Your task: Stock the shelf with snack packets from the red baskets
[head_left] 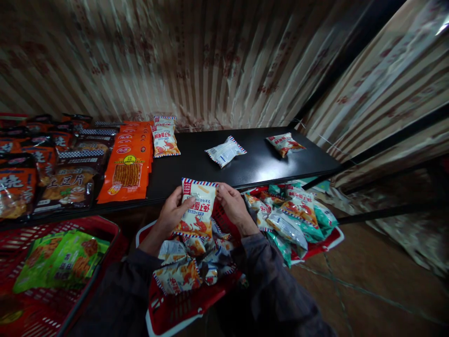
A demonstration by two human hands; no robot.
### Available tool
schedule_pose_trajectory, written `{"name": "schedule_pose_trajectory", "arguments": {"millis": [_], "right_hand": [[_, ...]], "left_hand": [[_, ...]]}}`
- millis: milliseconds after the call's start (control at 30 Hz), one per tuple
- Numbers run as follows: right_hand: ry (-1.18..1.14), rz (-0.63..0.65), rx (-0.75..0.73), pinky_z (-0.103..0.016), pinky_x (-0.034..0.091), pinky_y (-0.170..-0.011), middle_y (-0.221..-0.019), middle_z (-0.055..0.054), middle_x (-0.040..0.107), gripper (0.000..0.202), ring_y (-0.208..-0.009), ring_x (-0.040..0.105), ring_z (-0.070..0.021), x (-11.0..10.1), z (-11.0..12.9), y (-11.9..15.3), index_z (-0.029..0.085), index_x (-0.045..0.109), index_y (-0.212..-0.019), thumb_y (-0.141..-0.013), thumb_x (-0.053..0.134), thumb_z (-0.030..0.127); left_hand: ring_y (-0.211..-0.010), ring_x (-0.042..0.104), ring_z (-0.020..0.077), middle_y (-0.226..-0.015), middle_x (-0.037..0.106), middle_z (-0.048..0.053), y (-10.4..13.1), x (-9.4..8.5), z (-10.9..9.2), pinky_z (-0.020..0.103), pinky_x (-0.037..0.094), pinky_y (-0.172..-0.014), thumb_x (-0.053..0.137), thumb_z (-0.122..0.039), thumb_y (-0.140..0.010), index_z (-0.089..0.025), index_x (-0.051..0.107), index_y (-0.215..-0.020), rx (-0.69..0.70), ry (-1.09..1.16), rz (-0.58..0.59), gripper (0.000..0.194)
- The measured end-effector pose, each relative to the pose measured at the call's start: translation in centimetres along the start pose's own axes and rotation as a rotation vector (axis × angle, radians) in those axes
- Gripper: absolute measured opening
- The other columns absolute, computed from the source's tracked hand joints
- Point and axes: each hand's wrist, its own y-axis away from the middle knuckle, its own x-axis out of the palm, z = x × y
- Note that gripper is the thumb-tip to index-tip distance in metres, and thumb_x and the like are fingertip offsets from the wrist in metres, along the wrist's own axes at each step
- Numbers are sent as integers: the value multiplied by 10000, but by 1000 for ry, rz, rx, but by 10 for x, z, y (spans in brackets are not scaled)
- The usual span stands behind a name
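Note:
Both my hands hold one white and orange snack bag (198, 213) with striped edges, its printed front facing up. My left hand (171, 217) grips its left side, the thumb lying across the front. At the upper right corner, my right hand (233, 206) pinches the bag. Below them, a red basket (161, 313) holds several similar bags. On the black shelf (189, 171) ahead lie three more of this kind: an upright-facing snack bag (165, 136) at the left, a back-side-up bag (226, 151) in the middle and a tilted bag (286, 143) at the right.
Orange snack packs (126, 164) and dark potato-slice bags (66, 187) fill the shelf's left end. Another red basket (331, 241) with mixed bags stands at the right. A left basket (105, 224) contains green packs (66, 260). A patterned curtain (210, 61) hangs behind.

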Motion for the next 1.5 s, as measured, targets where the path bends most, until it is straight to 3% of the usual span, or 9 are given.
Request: {"name": "schedule_pose_trajectory", "arguments": {"millis": [233, 567, 767, 1000, 1167, 1333, 1500], "right_hand": [[81, -111, -16, -266, 482, -632, -644, 27, 656, 267, -586, 566, -129, -8, -8, -5, 201, 713, -760, -668, 773, 444], [-20, -267, -13, -277, 468, -552, -596, 21, 667, 271, -528, 558, -139, 7, -5, -7, 196, 695, -659, -587, 812, 429], [-119, -355, -67, -260, 477, -585, -631, 27, 663, 255, -555, 559, -118, 9, -2, -9, 194, 666, -636, -585, 812, 396], [-162, -387, -97, -241, 467, -566, -571, 46, 612, 245, -526, 535, -100, 9, 3, -9, 201, 618, -590, -615, 796, 368], [-182, -398, -115, -236, 506, -591, -612, 34, 650, 255, -564, 585, -108, 8, 3, -10, 199, 627, -626, -609, 809, 377], [-211, -401, -150, -235, 524, -589, -611, 39, 664, 282, -559, 608, -108, 8, 3, -11, 188, 634, -651, -584, 834, 376], [-206, -395, -175, -220, 519, -591, -599, 47, 659, 285, -567, 619, -102, 7, 2, -12, 190, 622, -641, -620, 821, 393]], "left_hand": [[-894, 679, 225, -1033, 707, 82, 2, 5, 4, 322, 540, -764, 783, -370, -665, -182, 602, -1064, -8, -43, 35, 477], [-928, 676, 238, -1057, 707, 100, 4, -1, 10, 348, 534, -817, 766, -372, -688, -177, 600, -1126, 7, -34, 67, 508], [-838, 683, 225, -974, 722, 90, 9, -9, 8, 344, 535, -763, 726, -416, -725, -167, 631, -1119, -85, -83, 122, 477], [-827, 681, 228, -929, 722, 91, 9, -17, 4, 326, 537, -731, 707, -462, -734, -148, 678, -1026, -85, -137, 137, 430], [-889, 682, 248, -1040, 704, 117, 7, -23, 2, 307, 556, -684, 697, -443, -754, -146, 656, -1104, -95, -119, 183, 461], [-923, 686, 255, -1124, 684, 125, 4, -33, 0, 339, 565, -757, 697, -373, -776, -152, 594, -1232, -116, -99, 251, 517], [-863, 704, 248, -1067, 707, 124, 2, -35, -1, 315, 574, -716, 719, -366, -755, -135, 633, -1176, -98, -90, 229, 488]]}}
